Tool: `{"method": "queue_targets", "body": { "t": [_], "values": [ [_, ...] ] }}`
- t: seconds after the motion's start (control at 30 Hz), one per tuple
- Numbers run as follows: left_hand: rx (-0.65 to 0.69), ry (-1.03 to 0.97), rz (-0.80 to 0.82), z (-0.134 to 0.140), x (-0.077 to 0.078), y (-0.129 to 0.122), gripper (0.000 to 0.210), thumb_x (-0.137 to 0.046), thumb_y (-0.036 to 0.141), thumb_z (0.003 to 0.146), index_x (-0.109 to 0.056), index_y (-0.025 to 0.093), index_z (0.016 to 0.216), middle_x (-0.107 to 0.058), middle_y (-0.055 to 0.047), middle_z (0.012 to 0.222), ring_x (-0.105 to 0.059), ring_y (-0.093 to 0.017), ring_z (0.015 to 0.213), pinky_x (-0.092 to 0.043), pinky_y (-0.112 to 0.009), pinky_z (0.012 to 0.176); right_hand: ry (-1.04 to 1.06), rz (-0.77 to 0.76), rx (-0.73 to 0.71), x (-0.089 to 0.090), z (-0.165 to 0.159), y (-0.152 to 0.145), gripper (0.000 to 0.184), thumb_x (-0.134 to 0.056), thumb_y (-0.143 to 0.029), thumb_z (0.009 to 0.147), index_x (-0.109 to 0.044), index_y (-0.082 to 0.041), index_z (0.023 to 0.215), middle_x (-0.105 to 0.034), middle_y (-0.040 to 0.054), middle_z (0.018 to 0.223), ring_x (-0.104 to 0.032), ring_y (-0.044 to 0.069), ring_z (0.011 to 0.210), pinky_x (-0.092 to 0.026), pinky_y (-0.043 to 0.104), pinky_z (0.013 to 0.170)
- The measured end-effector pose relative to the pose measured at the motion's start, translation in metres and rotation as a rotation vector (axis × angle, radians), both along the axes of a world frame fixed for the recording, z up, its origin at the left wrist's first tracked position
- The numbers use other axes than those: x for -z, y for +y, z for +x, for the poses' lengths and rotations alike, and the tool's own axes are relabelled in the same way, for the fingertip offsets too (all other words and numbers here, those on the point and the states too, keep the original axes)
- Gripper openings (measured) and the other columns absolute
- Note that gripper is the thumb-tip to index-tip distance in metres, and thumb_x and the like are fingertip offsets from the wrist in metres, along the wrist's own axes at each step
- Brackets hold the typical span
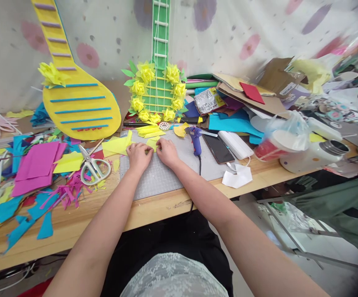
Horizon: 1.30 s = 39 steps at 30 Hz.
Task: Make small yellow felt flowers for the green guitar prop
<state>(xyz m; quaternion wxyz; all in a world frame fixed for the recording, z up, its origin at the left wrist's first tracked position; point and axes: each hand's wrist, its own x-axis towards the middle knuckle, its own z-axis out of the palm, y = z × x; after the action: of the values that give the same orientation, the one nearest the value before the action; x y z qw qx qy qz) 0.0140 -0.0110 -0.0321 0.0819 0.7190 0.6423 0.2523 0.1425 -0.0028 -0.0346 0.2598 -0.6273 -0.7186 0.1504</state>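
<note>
A small piece of yellow crepe paper (152,142) lies between my two hands over the grey cutting mat (157,181). My left hand (139,157) is closed, its curled fingers at the left edge of that piece. On the other side my right hand (167,152) pinches the piece's right edge. The fingertips are partly hidden. Just behind are folded yellow strips (149,131) and a white round disc with holes (164,126). A purple glue gun (195,140) rests to the right of my right hand.
Scissors (94,170) lie left among magenta paper (36,167) and scraps. A yellow paper guitar-like shape (83,105) and a green one with yellow flowers (160,97) stand behind. Rightward are a phone (218,147), power bank (235,144), cup (279,145), flask (314,154) and another person's sleeve (336,206).
</note>
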Motion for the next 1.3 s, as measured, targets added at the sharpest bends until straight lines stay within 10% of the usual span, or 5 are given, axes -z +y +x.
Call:
{"method": "queue_targets", "body": {
  "t": [1.3],
  "values": [
    [0.035,-0.036,-0.068,-0.004,0.000,0.000,0.014,-0.057,0.023,0.077,-0.070,0.028,0.080,-0.067,-0.003,0.101,-0.048,-0.027,0.106,-0.028,-0.047,0.096,-0.094,0.053,-0.095,0.000,0.005,-0.005,0.027,-0.049,-0.019,0.084,-0.052,-0.014,0.110,-0.056,0.0103,0.102,-0.045,0.022,0.097,-0.037,0.033,0.087]
  ]
}}
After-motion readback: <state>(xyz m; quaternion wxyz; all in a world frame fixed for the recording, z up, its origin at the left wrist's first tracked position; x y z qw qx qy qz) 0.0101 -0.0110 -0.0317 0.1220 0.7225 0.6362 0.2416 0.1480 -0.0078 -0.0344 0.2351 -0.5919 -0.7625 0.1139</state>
